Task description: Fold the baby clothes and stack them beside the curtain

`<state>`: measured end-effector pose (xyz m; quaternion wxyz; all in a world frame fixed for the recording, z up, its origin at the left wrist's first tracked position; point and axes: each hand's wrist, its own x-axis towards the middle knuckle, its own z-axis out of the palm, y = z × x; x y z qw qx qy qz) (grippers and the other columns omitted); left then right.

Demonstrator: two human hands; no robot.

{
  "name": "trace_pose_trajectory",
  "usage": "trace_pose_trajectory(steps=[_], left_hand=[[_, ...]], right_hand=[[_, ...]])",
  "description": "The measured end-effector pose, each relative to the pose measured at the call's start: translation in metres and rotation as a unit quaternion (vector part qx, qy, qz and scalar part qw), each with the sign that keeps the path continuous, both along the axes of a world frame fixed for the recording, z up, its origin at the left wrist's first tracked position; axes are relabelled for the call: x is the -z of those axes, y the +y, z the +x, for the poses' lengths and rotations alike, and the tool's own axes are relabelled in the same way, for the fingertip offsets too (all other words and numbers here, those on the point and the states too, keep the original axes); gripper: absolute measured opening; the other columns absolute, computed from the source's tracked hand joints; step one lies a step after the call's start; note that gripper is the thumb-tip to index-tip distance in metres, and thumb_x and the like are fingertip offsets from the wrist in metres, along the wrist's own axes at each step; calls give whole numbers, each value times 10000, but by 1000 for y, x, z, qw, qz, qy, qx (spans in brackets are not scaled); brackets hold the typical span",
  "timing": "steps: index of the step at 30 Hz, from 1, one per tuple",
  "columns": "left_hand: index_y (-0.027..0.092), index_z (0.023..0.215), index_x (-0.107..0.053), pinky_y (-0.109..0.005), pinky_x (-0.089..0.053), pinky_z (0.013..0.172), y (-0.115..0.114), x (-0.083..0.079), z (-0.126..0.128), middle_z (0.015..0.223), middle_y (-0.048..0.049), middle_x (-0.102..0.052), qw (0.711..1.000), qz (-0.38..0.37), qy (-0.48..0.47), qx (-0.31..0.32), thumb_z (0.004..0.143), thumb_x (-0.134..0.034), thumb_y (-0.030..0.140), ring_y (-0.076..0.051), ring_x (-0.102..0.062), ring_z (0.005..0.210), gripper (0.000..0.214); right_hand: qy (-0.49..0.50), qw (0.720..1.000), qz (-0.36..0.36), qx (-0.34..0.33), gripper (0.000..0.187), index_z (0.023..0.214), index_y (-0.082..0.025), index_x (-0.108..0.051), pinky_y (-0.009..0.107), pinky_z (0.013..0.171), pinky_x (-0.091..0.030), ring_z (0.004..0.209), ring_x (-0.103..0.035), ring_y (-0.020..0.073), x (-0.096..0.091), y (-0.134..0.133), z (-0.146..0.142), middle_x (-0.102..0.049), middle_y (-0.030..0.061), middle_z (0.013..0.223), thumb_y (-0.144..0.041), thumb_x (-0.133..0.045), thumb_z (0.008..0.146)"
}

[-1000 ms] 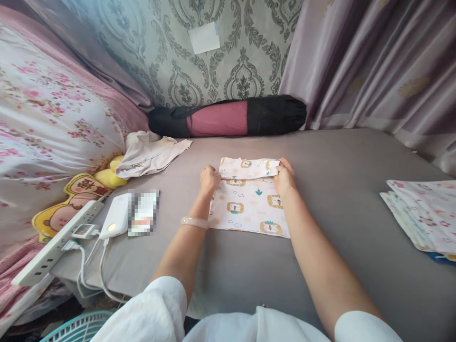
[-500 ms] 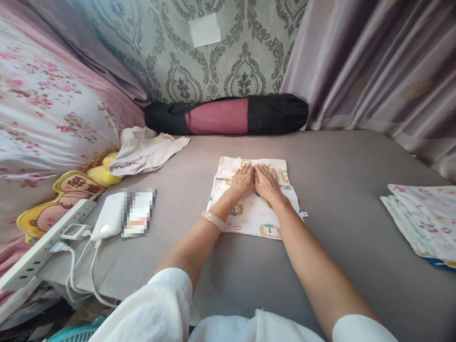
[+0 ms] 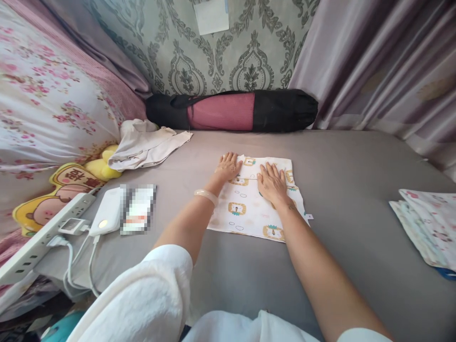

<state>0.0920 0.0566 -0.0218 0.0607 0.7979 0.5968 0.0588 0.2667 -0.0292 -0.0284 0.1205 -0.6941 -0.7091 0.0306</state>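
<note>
- Basically all of it sits on the bed (image 3: 356, 213), grey cover, far edge against the wall (image 3: 217, 59), which has a dark damask print.
- Curtain (image 3: 342, 61), shiny mauve, hangs beyond the far-right corner.
- Floral fabric (image 3: 46, 90), white with pink flowers, bulges along the left edge, up to the far-left corner.
- Roll (image 3: 221, 112), black with a pink mesh panel, lies along the far edge.
- Cloth (image 3: 254, 209), white with lion print, lies flat around mid-bed, well in from every edge. Its far strip is doubled back toward the person; crease on the far side, flap edge runs left to right.
- Stack (image 3: 427, 223) of folded fabric by the right edge, floral on top, some blue underneath; cut off by the frame.
- Garment (image 3: 149, 147), beige, loosely laid near the far-left corner.
- Pig cushion (image 3: 53, 204) at the left edge, yellow plush (image 3: 103, 166) touching it.
- Strip (image 3: 46, 237), white, angled along the left edge toward the near-left corner.
- Right hand (image 3: 272, 183): palm down on the flap, right of centre, fingers a bit apart.
- Left hand (image 3: 228, 166): palm down over the cloth's far-left corner, fingers splayed. Hands well apart.
- White box (image 3: 109, 211), light lit, just inside the left edge; pixelated item (image 3: 138, 209) beside it.
- Bangle (image 3: 206, 194), pale, round the left wrist.
- Tag (image 3: 308, 216), white, sticks out from the cloth's right side.
</note>
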Motion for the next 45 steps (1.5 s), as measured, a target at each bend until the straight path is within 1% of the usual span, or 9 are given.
trace_pose_trajectory(steps=[9,14,17,20,24,31,35,40,45], left_hand=[[140,1487,-341,-448,-169,1204,24,-1,-18,1598,-101,-283,999,-33,-30,-20,1006,-164,399,-257,-218,1481,574],[72,1325,-496,-415,-268,1157,17,-9,-18,1431,-191,-497,998,49,11,-35,975,-229,194,-249,-414,1368,457],[32,1306,-500,-408,-223,1173,1,-15,-12,1430,-219,-479,993,108,51,-25,925,-256,86,-256,-395,1379,455],[61,1368,-461,-387,-188,1193,-19,-14,-3,1493,-181,-430,990,129,40,35,979,-226,182,-239,-362,1408,470],[105,1420,-425,-411,-205,1197,-40,-4,10,1529,-140,-406,991,91,3,101,1010,-237,342,-233,-334,1432,509],[115,1465,-387,-431,-162,1216,-48,0,14,1548,-112,-385,993,110,-20,48,1014,-169,333,-226,-278,1462,546],[96,1470,-382,-481,-151,1215,-45,3,13,1553,-133,-368,995,99,-13,22,1006,-178,326,-256,-250,1472,556],[68,1469,-375,-506,-204,1195,-39,8,13,1556,-168,-348,998,63,-8,3,998,-213,332,-289,-258,1466,564],[85,1467,-382,-502,-207,1194,-39,9,12,1556,-158,-352,998,67,-11,5,1001,-201,350,-290,-265,1463,565]], right_hand=[[-17,1000,14,-1,555,1497,-163,-386,490,1194,-133,1475,-216,255,3,-3,-1,-318,81,1586,-363,-209,1010],[-24,1000,9,4,561,1502,-168,-375,489,1193,-140,1477,-209,253,-1,-5,-2,-307,78,1591,-369,-194,1011],[-19,1000,2,5,564,1505,-165,-372,494,1194,-137,1477,-209,257,-2,-4,-3,-299,80,1593,-365,-192,1009],[-17,1000,-8,6,570,1512,-162,-359,506,1193,-138,1477,-211,269,-3,-3,-4,-287,85,1598,-362,-190,1006],[-21,999,-25,7,572,1515,-153,-353,515,1187,-151,1472,-219,289,-7,-1,-5,-281,99,1599,-348,-203,999],[-20,998,18,-58,559,1497,-121,-375,519,1194,-99,1481,-195,271,-25,13,-15,-284,131,1593,-292,-247,980],[-14,995,4,-102,564,1508,-117,-349,510,1199,-91,1484,-190,254,-19,22,-26,-280,105,1598,-305,-222,992],[1,996,-13,-91,562,1521,-141,-323,493,1205,-105,1481,-201,229,-6,26,-30,-275,68,1602,-321,-212,1001],[3,995,-20,-97,568,1522,-137,-320,485,1209,-97,1485,-192,224,-8,26,-28,-268,70,1604,-338,-196,1006]])
